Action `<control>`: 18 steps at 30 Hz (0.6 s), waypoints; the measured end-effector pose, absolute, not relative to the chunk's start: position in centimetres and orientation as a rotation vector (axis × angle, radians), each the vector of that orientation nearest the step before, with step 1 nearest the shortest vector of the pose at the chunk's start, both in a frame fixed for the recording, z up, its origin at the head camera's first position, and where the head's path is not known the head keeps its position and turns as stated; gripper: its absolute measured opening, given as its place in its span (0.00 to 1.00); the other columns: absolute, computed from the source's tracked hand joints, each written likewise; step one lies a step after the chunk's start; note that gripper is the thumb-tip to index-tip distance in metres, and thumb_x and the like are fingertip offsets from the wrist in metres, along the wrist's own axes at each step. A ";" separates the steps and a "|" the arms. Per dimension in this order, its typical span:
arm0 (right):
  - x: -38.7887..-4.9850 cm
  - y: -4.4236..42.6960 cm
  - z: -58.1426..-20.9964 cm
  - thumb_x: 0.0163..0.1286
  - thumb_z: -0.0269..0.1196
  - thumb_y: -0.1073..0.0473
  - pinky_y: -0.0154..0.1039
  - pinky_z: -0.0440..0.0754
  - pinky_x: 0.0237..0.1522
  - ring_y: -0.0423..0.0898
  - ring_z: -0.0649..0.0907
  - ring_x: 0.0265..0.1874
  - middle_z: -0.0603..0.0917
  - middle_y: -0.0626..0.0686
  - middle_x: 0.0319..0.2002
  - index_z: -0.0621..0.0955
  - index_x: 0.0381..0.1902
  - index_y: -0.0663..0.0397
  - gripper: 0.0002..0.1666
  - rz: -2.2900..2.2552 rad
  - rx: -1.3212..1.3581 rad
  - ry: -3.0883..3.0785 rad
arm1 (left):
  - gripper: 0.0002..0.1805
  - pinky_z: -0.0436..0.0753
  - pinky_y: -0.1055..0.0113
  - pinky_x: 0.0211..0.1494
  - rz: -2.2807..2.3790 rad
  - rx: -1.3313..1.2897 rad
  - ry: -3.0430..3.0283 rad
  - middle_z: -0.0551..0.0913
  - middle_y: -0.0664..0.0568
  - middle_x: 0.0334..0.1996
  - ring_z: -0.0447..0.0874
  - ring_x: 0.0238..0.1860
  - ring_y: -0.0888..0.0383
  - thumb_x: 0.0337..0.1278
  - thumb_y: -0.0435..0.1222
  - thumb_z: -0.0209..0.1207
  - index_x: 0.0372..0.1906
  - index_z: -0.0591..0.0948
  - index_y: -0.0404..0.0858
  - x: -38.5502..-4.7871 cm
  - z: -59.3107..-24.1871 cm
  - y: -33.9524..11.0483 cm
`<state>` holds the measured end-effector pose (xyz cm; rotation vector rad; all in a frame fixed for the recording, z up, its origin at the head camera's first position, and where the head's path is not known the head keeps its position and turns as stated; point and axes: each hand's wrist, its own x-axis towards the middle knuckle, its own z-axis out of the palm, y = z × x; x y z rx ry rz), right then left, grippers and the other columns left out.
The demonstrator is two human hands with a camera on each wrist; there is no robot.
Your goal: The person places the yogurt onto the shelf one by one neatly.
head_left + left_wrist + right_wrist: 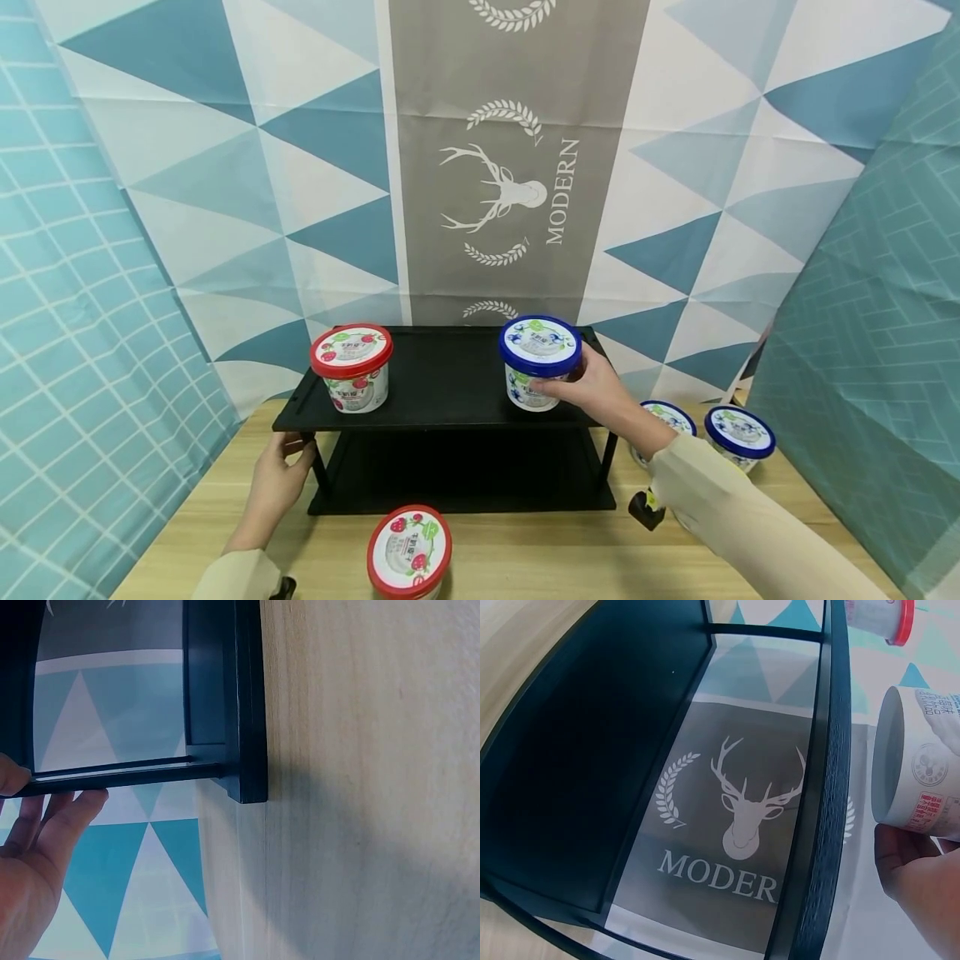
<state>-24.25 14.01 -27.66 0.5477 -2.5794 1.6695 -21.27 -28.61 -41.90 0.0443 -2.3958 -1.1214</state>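
My right hand (596, 387) grips a blue-lidded tub (536, 350) by its side, at the right end of the two-tier black rack (450, 379). In the right wrist view a gap separates the base of this tub (889, 757) from the rack's upper shelf. My left hand (277, 483) is at the rack's left end; in the left wrist view its thumb and fingers hold a thin black post (150, 776) of the rack from both sides. A red-lidded tub (351, 371) stands upright on the upper shelf, at the left.
Another red-lidded tub (410, 552) is on the wooden table (540, 550) in front of the rack. Two blue-lidded tubs, a nearer one (667, 412) partly behind my right arm and another (740, 433), stand right of the rack. Patterned cloth (322, 167) hangs behind.
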 end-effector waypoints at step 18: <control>-24.9 11.6 -28.2 0.56 0.69 0.53 0.54 0.72 0.61 0.57 0.74 0.61 0.72 0.58 0.62 0.62 0.66 0.53 0.43 1.705 0.632 -2.552 | 0.16 0.76 0.69 0.39 -1.138 0.080 -2.383 0.77 0.34 0.47 0.78 0.49 0.36 0.63 0.30 0.51 0.55 0.69 0.34 -21.3 -41.7 -28.5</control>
